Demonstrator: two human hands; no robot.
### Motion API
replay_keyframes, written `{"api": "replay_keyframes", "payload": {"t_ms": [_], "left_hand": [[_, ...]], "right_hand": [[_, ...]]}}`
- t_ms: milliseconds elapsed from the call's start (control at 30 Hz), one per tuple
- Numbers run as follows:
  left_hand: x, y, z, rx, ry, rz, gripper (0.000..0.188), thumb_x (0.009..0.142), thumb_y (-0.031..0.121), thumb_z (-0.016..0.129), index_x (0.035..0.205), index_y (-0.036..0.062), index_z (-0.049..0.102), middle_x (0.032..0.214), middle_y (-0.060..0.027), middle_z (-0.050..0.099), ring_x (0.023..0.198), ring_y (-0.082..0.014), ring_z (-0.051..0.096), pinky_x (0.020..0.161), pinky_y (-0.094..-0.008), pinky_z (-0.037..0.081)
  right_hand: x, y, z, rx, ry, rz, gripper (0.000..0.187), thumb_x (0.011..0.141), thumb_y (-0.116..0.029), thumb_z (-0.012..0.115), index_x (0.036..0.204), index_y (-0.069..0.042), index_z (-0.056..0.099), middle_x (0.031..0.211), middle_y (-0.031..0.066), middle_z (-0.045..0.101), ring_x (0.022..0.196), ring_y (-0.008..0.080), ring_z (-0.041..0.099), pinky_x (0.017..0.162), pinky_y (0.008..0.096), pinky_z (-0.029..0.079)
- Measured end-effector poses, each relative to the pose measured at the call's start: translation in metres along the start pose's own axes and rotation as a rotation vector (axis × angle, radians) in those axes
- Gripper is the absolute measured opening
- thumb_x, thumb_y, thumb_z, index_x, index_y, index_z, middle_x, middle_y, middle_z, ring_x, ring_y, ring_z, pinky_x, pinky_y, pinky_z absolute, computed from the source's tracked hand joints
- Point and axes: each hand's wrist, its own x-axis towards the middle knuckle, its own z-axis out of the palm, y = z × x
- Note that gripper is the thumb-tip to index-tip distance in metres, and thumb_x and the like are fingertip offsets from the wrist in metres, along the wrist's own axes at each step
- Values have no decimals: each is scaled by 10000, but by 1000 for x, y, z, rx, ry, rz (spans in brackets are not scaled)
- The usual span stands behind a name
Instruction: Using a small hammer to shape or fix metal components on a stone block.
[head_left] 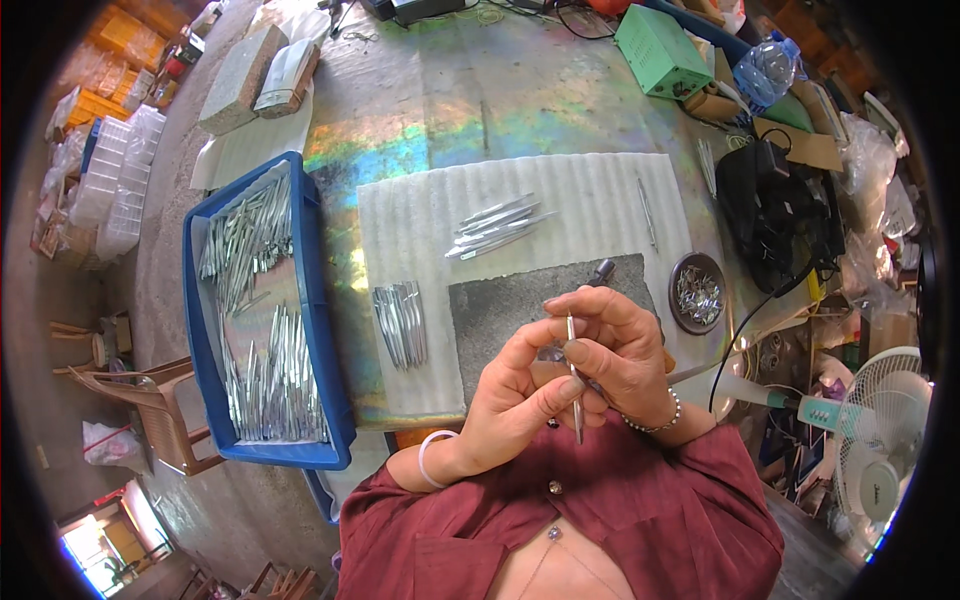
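Close in front of my chest, I hold a slim silver metal tool (577,420) upright between both hands. The fingers of my left hand (515,390) pinch it from one side. My right hand (625,350) closes around it from the other, hiding its middle. Beneath my hands lies a dark grey slab (490,315), with a black cylindrical piece (602,270) near its far edge. Beyond the slab is a loose pile of similar slim tools (497,227), and to its left a neat row of them (400,325). All these rest on a white foam sheet (400,210).
At left stands a blue tray (340,400) with two heaps of slim metal pieces. A round dish (675,315) of small metal parts sits right of the slab. Farther off are a green box (660,50), a stone block (240,80) and a black bag (765,200). A fan (880,430) stands at right.
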Motion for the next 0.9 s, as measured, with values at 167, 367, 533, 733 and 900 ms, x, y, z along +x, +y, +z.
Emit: {"api": "replay_keyframes", "payload": {"t_ms": [167, 367, 533, 733, 900], "left_hand": [[-1, -1, -2, -6, 10, -11, 536, 941, 98, 496, 1397, 84, 216, 891, -188, 607, 772, -263, 647, 654, -347, 552], [2, -2, -3, -17, -39, -5, 536, 950, 33, 453, 1423, 114, 214, 904, -158, 632, 806, -221, 643, 701, -325, 553], [2, -4, -1, -5, -25, -31, 531, 946, 25, 456, 1418, 105, 225, 908, -165, 632, 820, -233, 646, 710, -334, 554], [8, -6, -4, -26, -42, -53, 479, 944, 30, 467, 1381, 77, 278, 917, -168, 636, 826, -244, 654, 707, -329, 555], [12, -10, -6, -43, -30, -87, 434, 940, 41, 482, 1342, 63, 319, 922, -167, 641, 824, -242, 658, 704, -323, 557]], "right_hand": [[1, 7, -1, -1, 20, -18, 343, 887, -15, 578, 1212, 16, 473, 937, 43, 560, 716, 42, 552, 550, 165, 454], [-1, 13, -8, 31, 36, -41, 333, 883, -33, 593, 1188, 4, 463, 918, 64, 574, 681, 50, 560, 521, 173, 457], [-3, 13, -13, 51, 31, -23, 319, 878, -44, 606, 1165, -10, 471, 871, 59, 580, 659, 50, 567, 501, 175, 455], [-3, 13, -21, 61, 26, -36, 232, 882, -36, 597, 1084, -15, 483, 815, 50, 578, 573, 57, 570, 439, 191, 447], [-4, 14, -26, 69, 84, -7, 222, 858, -48, 637, 1047, -23, 522, 898, 31, 593, 705, 20, 540, 559, 155, 437]]}}
